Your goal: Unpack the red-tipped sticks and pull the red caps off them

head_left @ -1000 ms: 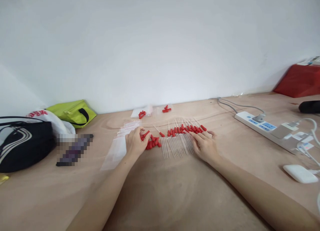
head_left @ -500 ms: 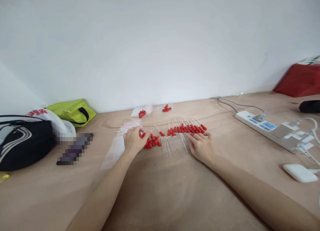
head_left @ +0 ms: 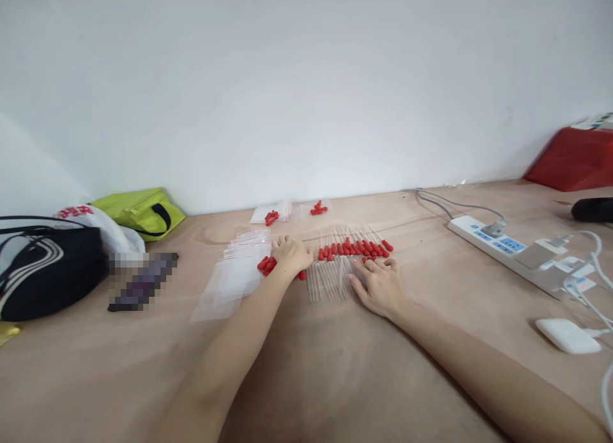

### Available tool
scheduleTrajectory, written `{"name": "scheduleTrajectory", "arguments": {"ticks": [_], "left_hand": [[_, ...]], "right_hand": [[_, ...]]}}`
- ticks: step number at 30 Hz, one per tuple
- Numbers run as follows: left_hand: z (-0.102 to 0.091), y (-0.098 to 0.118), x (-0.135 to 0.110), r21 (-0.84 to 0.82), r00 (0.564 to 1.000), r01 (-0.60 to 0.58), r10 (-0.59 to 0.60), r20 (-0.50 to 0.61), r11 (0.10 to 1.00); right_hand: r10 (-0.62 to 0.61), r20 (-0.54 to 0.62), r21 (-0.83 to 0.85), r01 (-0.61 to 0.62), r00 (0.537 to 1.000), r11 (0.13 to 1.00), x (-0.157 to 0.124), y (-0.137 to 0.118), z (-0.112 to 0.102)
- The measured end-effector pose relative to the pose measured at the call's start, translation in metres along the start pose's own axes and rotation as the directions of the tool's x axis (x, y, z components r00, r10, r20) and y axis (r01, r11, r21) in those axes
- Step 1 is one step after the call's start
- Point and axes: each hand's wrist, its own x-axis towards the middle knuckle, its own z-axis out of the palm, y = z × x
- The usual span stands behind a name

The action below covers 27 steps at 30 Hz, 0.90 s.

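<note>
My left hand [head_left: 293, 256] is over a pile of red rubber bulbs [head_left: 265, 264], its back to me; the fingertips are hidden, so its grip is unclear. To its right lies a row of thin clear tubes with red bulbs [head_left: 354, 247] on their near ends, tubes pointing away from me. In front of that row, bare clear tubes [head_left: 325, 280] lie side by side. My right hand [head_left: 380, 285] rests at the right end of these tubes, fingers spread and thumb apart, close to the red bulbs. I see nothing held in it.
Clear zip bags [head_left: 239, 270] overlap left of the bulbs. Farther back lie small bags with red bulbs [head_left: 318, 208]. A power strip [head_left: 483, 239] with plugs, cables and a white charger [head_left: 567, 336] occupies the right. A black bag [head_left: 52, 277] and yellow-green bag [head_left: 138, 213] are left.
My left hand has moved right, from the left side of the bulb pile to over its right part, covering where a single bulbed tube lay. My right hand's thumb has spread outward.
</note>
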Motion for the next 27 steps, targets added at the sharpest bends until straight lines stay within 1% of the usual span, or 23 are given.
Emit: {"name": "scheduleTrajectory", "arguments": {"ticks": [2,4,7,9,11,13,15,18,21,24,27], "left_hand": [[0.005,0.002,0.004,0.001,1.000,0.021,-0.021,-0.008,1.000],[0.006,0.005,0.006,-0.003,0.999,0.032,-0.032,-0.014,0.999],[-0.001,0.008,0.004,-0.012,0.999,0.037,-0.037,-0.034,0.999],[-0.011,0.010,-0.002,-0.022,0.997,-0.011,0.009,-0.077,1.000],[-0.021,0.009,-0.012,-0.042,0.985,-0.113,0.106,-0.132,0.993],[-0.029,0.004,-0.026,-0.082,0.959,-0.231,0.213,-0.184,0.970],[-0.031,-0.005,-0.041,-0.135,0.924,-0.328,0.288,-0.251,0.935],[-0.022,-0.019,-0.063,-0.201,0.861,-0.455,0.371,-0.347,0.868],[-0.005,-0.026,-0.077,-0.225,0.795,-0.550,0.422,-0.436,0.804],[0.008,-0.022,-0.083,-0.221,0.739,-0.599,0.426,-0.521,0.769],[0.013,-0.015,-0.085,-0.227,0.711,-0.630,0.434,-0.553,0.743]], "right_hand": [[0.012,-0.010,0.017,-0.012,1.000,1.000,0.000,0.002,0.000],[0.031,-0.036,0.039,-0.030,0.999,0.999,0.001,0.005,0.001],[0.071,-0.082,0.085,-0.064,0.994,0.994,0.002,0.008,0.002],[0.109,-0.111,0.125,-0.095,0.988,0.988,0.003,0.010,0.002],[0.145,-0.153,0.170,-0.118,0.978,0.978,0.003,0.012,0.001],[0.163,-0.212,0.209,-0.118,0.963,0.971,0.003,0.014,0.001],[0.165,-0.271,0.231,-0.103,0.948,0.968,0.003,0.015,0.000],[0.138,-0.315,0.241,-0.061,0.939,0.968,0.002,0.013,-0.002],[0.035,-0.303,0.233,0.038,0.952,0.972,0.003,0.009,-0.006],[-0.100,-0.272,0.212,0.161,0.957,0.964,0.004,0.004,-0.009],[-0.192,-0.271,0.185,0.247,0.943,0.951,0.005,-0.001,-0.009]]}}
